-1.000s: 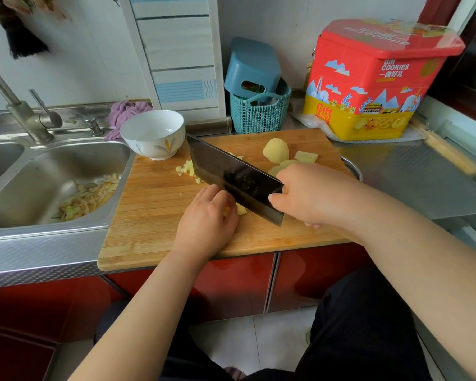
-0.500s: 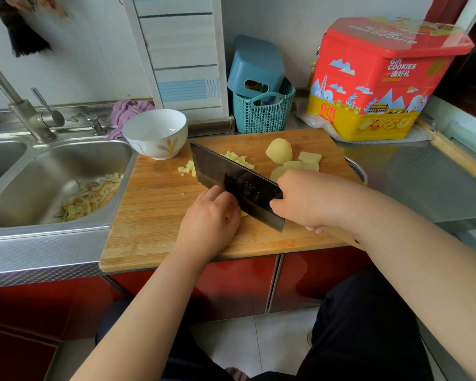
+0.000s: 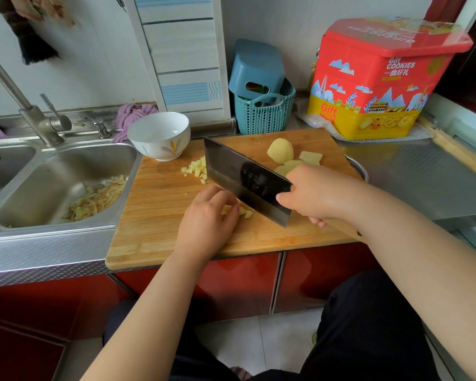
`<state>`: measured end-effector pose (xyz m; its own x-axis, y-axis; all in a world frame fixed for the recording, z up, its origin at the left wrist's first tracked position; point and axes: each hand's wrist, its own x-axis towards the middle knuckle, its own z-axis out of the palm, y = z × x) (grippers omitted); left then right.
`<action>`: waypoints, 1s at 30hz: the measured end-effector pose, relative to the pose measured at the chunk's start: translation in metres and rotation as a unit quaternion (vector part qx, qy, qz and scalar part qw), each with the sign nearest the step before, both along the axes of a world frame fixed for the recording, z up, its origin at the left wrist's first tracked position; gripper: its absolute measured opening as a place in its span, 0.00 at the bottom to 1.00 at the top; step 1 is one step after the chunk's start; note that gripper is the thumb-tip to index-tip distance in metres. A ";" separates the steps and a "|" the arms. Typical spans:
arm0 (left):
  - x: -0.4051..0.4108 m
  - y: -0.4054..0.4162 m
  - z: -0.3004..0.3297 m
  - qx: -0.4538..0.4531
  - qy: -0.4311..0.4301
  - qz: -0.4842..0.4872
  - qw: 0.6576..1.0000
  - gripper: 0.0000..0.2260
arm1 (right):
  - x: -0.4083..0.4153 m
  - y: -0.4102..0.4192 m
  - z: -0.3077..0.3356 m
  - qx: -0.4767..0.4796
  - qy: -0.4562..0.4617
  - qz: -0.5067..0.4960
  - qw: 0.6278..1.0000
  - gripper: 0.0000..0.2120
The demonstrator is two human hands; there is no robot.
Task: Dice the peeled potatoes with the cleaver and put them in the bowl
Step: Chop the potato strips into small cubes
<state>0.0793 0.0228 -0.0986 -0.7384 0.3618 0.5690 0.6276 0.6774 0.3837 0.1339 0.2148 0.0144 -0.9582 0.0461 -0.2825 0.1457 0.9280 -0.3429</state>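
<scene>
A: Potato strips (image 3: 238, 210) under the left hand (image 3: 208, 218), board centre, about six o'clock from the cleaver (image 3: 248, 181) blade. Only a few pale bits show past the fingertips.

B: Handling?

A: Firm and stiff, I'd judge, but wet cut faces so likely slippery. Light pieces, they'll scatter. Hold from above, fingertips tucked back from the edge.

B: Left hand state?

A: Fingers curled down over the strips, pressing them to the cutting board (image 3: 160, 232). Right hand (image 3: 318, 195) wrapped round the cleaver handle, forefinger up on the blade flat. Blade tilted, edge just above the pieces or touching them; can't tell which.

B: Other potato?

A: Diced pile (image 3: 197, 167) at eleven o'clock from the blade. Peeled half potato (image 3: 280, 150) and flat slices (image 3: 310, 156) at one o'clock, not yet diced.

B: Bowl?

A: White bowl (image 3: 160, 136) on the board's far left corner, no dice visible inside. Cleaver looks heavy, broad enough to scoop with.

B: Surroundings?

A: Sink (image 3: 52, 188) with peelings at nine o'clock, teal basket (image 3: 263, 116) at twelve, red cookie tin (image 3: 382, 81) at two.
</scene>
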 end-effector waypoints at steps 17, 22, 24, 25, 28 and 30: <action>0.001 -0.002 -0.002 -0.009 -0.009 -0.017 1.000 0.01 | 0.007 -0.016 0.016 0.033 0.012 0.028 0.999 0.09; 0.002 -0.002 -0.002 -0.029 0.009 -0.014 0.999 0.01 | 0.002 -0.019 0.009 0.041 -0.005 0.026 0.999 0.12; 0.001 -0.003 -0.001 -0.029 0.009 -0.017 0.999 0.02 | -0.001 -0.021 0.007 0.041 -0.009 0.024 0.999 0.13; 0.001 -0.003 -0.001 -0.030 0.007 -0.020 0.999 0.02 | -0.001 -0.022 0.005 0.043 -0.012 0.024 0.999 0.12; 0.000 -0.002 -0.002 -0.032 0.000 -0.027 0.999 0.03 | -0.003 -0.023 -0.004 0.039 -0.022 0.019 0.999 0.11; 0.000 -0.002 -0.001 -0.031 -0.003 -0.025 0.999 0.03 | -0.005 -0.021 -0.006 0.035 -0.024 0.015 0.999 0.11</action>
